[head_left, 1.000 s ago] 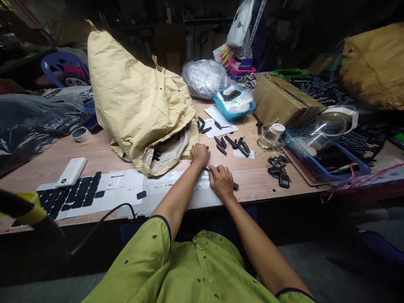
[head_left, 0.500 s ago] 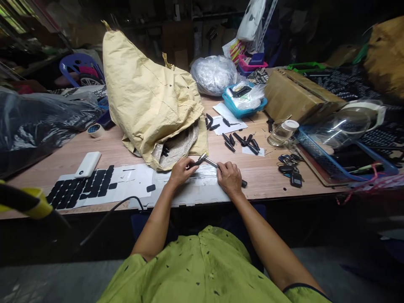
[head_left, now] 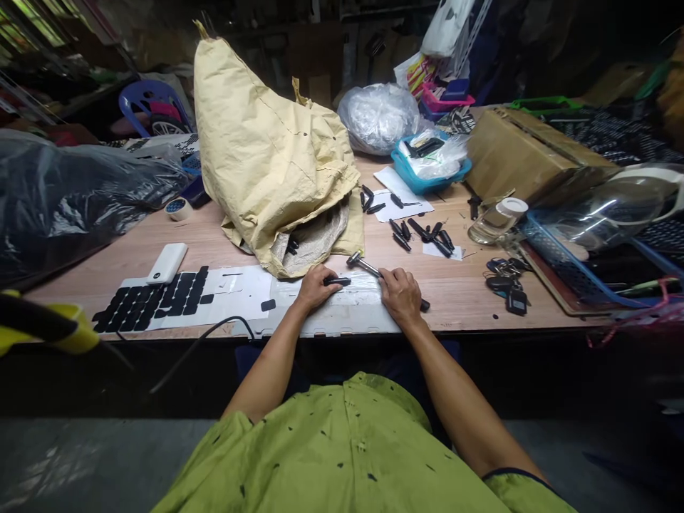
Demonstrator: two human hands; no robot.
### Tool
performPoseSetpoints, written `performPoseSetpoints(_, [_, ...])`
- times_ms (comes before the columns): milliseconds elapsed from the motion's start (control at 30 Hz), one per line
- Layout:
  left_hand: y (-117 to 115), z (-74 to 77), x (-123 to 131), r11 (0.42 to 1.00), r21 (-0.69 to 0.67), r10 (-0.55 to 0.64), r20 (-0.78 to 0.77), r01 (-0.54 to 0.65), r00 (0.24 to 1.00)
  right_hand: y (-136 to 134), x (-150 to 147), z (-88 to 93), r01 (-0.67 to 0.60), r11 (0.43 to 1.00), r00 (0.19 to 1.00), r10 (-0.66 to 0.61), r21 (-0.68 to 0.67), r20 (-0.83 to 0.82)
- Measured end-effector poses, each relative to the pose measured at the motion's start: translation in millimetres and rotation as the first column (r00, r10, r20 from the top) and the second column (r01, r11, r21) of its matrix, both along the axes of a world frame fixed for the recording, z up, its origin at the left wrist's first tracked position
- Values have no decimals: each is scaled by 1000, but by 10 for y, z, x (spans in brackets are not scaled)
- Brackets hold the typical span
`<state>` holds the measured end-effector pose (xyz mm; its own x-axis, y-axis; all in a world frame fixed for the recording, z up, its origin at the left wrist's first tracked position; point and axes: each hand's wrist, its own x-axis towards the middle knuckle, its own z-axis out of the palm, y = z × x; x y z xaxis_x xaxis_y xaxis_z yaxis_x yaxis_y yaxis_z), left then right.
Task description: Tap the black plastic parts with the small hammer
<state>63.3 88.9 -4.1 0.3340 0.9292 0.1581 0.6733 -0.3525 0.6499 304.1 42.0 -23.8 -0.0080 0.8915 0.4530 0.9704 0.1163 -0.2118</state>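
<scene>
Plastic sheeting (head_left: 64, 199), dark and shiny, covers the far left of the table (head_left: 459, 292). Beside it lies a roll of tape (head_left: 179, 209), and nearer to me a white power bank (head_left: 167, 262) rests at the edge of a white sheet (head_left: 235, 288) carrying rows of black keys (head_left: 160, 301). Behind that sheet stands a big yellow paper sack (head_left: 267, 149), its mouth open toward me with a few black parts inside.

My left hand (head_left: 315, 287) lies on the white sheet, fingers closed around a small black piece (head_left: 338, 281) that it presses flat against the sheet. Just to its right, my right hand (head_left: 402, 296) grips the handle of a small hammer (head_left: 366, 265), whose metal head sits up and left of my knuckles, near the sack's edge, while the dark end of the handle sticks out past my hand on the right.

Further right, more black pieces (head_left: 422, 231) lie scattered on the wood, then a blue tray (head_left: 427, 184), a glass jar (head_left: 496, 221), a bunch of keys (head_left: 505, 281), a cardboard box (head_left: 529, 153) and a blue basket (head_left: 566, 274).
</scene>
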Motion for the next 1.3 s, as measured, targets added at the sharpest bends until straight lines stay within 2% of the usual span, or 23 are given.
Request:
performPoseSetpoints(133, [28,-15,15,1000,-4,2,16,-2,1000,-74,1,33,-82,996,994,84,37,-64])
performPoseSetpoints(367, [28,-14,44,998,-44,37,50,-34,998,-376,-186,127,-198,977,944,211,75,-253])
performPoseSetpoints(633, [22,15,86,995,-62,80,44,-77,996,-496,-279,144,-199,980,959,195,0,-205])
performPoseSetpoints(933, [12,-10,82,996,-47,73,61,-70,995,-512,-182,180,-149,987,966,157,53,-204])
performPoseSetpoints(1100, [1,17,82,994,-73,84,42,-81,996,-440,-117,132,-143,989,970,146,28,-192])
performPoseSetpoints(1300, [-4,45,72,995,-75,74,30,-72,997,-66,21,127,-66,996,989,73,56,-129])
